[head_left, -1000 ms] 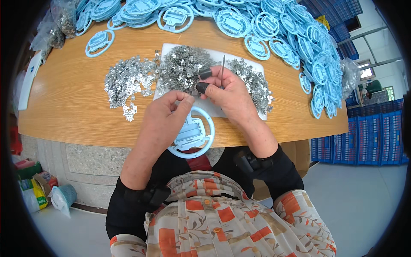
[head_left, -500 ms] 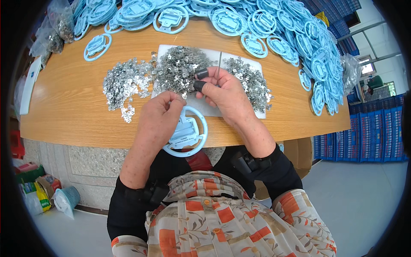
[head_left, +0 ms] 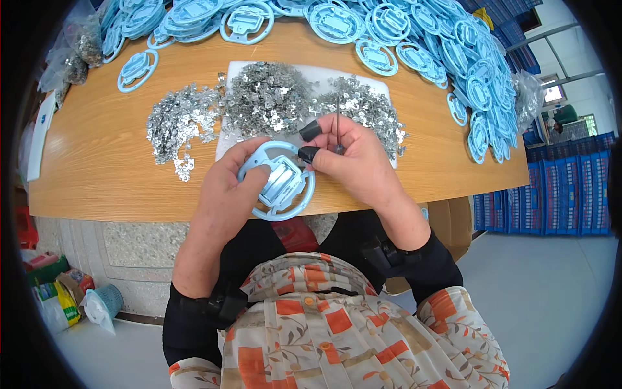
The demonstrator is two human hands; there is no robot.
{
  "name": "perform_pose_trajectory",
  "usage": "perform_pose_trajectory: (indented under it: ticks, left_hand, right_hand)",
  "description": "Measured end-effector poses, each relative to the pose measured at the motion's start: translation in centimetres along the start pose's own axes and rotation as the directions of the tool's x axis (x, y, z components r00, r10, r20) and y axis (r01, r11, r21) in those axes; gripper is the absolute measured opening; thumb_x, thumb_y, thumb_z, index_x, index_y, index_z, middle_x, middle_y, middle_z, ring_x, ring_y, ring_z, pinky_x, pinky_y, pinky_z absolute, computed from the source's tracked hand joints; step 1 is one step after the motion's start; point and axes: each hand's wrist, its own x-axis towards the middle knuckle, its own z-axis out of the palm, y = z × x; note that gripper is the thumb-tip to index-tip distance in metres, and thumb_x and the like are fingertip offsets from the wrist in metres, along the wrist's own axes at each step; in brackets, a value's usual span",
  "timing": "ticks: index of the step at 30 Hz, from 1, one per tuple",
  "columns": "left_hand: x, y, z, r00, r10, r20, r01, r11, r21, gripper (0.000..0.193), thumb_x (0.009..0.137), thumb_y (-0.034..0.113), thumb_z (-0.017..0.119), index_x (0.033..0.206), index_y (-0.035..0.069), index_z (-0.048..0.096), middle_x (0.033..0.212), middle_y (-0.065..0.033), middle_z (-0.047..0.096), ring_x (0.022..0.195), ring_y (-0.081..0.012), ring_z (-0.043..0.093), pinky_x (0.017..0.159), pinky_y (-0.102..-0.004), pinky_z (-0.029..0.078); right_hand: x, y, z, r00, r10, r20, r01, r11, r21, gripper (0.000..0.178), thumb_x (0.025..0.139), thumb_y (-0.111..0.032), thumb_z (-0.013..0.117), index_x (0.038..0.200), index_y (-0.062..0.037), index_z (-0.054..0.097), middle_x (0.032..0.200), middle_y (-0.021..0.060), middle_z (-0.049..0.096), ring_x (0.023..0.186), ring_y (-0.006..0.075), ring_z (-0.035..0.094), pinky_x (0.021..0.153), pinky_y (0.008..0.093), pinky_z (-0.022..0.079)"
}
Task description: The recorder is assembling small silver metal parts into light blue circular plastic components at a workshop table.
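Note:
My left hand (head_left: 223, 188) grips a light blue plastic toy steering wheel (head_left: 303, 203) by its left side, thumb pressed on the middle. The wheel is tilted over the table's near edge. My right hand (head_left: 359, 162), with black covers on thumb and forefinger, is at the wheel's upper right rim. A thin metal rod tool (head_left: 337, 117), like a screwdriver, stands up from its curled fingers. Whether a small piece sits between the covered fingertips is too small to tell. Beyond my hands, small metal clips (head_left: 267, 97) lie heaped on a white foam sheet (head_left: 228, 133).
Flat metal pieces (head_left: 181, 120) form a pile left of the sheet, and another metal heap (head_left: 369, 107) covers its right side. Many blue wheels (head_left: 389, 26) are stacked along the table's far and right edges. Plastic bags (head_left: 81, 48) stand far left. Blue crates (head_left: 557, 194) are at right.
My left hand has shifted from pinching above the wheel to gripping it, and the wheel is raised and tilted. My right hand has come down to its rim, still with the rod tool.

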Motion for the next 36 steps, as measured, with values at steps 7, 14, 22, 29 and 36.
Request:
perform_pose_trajectory:
  ticks: [7, 14, 22, 29, 36]
  left_hand:
    - [-0.4, -1.2, 0.4, 0.999, -0.001, 0.038, 0.005, 0.995, -0.098, 0.041, 0.091, 0.004, 0.058, 0.130, -0.005, 0.048, 0.109, -0.0114, 0.066, 0.099, -0.0127, 0.063, 0.084, -0.0258, 0.051]
    - [-0.7, -0.9, 0.9, 0.995, -0.048, 0.085, 0.055, 0.994, -0.089, 0.038, 0.091, 0.004, 0.059, 0.126, -0.003, 0.045, 0.099, -0.0112, 0.069, 0.083, -0.0114, 0.066, 0.067, -0.0254, 0.056]
    - [-0.4, -0.8, 1.2, 0.993, -0.073, 0.091, 0.081, 0.993, -0.083, 0.042, 0.091, 0.006, 0.061, 0.127, -0.007, 0.045, 0.096, -0.0118, 0.070, 0.080, -0.0117, 0.067, 0.065, -0.0252, 0.056]
    - [-0.3, -1.1, 1.0, 0.992, -0.071, 0.107, 0.079, 0.994, -0.077, 0.042, 0.091, 0.007, 0.061, 0.127, -0.007, 0.045, 0.093, -0.0112, 0.070, 0.079, -0.0114, 0.067, 0.065, -0.0247, 0.056]
    - [-0.4, -1.0, 0.8, 0.991, -0.095, 0.099, 0.104, 0.991, -0.080, 0.042, 0.092, 0.008, 0.061, 0.128, -0.006, 0.045, 0.095, -0.0109, 0.069, 0.078, -0.0122, 0.067, 0.065, -0.0242, 0.055]
  right_hand:
    - [-2.0, 0.0, 0.5, 1.000, -0.005, -0.030, 0.001, 0.991, -0.133, 0.027, 0.079, 0.004, 0.065, 0.106, 0.0017, 0.059, 0.098, 0.0025, 0.065, 0.090, 0.0075, 0.061, 0.079, 0.0231, 0.050]
    - [-2.3, 0.3, 0.3, 0.998, -0.038, -0.040, 0.021, 0.934, -0.356, 0.026, 0.078, 0.002, 0.066, 0.104, 0.0014, 0.059, 0.090, 0.0034, 0.065, 0.085, 0.0078, 0.061, 0.076, 0.0242, 0.051]
    - [-2.7, 0.0, 1.3, 0.973, -0.228, -0.021, 0.153, 0.717, -0.680, 0.027, 0.076, 0.000, 0.068, 0.102, -0.0004, 0.061, 0.083, 0.0120, 0.066, 0.077, 0.0198, 0.067, 0.069, 0.0301, 0.053]
    - [-2.4, 0.5, 1.7, 0.943, -0.326, 0.067, 0.253, 0.572, -0.780, 0.026, 0.077, 0.003, 0.065, 0.103, -0.0019, 0.062, 0.081, 0.0117, 0.063, 0.074, 0.0255, 0.066, 0.065, 0.0339, 0.052]
    - [-3.5, 0.8, 0.4, 0.947, -0.301, -0.114, 0.167, 0.762, -0.625, 0.024, 0.076, 0.004, 0.063, 0.100, 0.0012, 0.060, 0.085, 0.0115, 0.060, 0.074, 0.0192, 0.061, 0.067, 0.0297, 0.050]
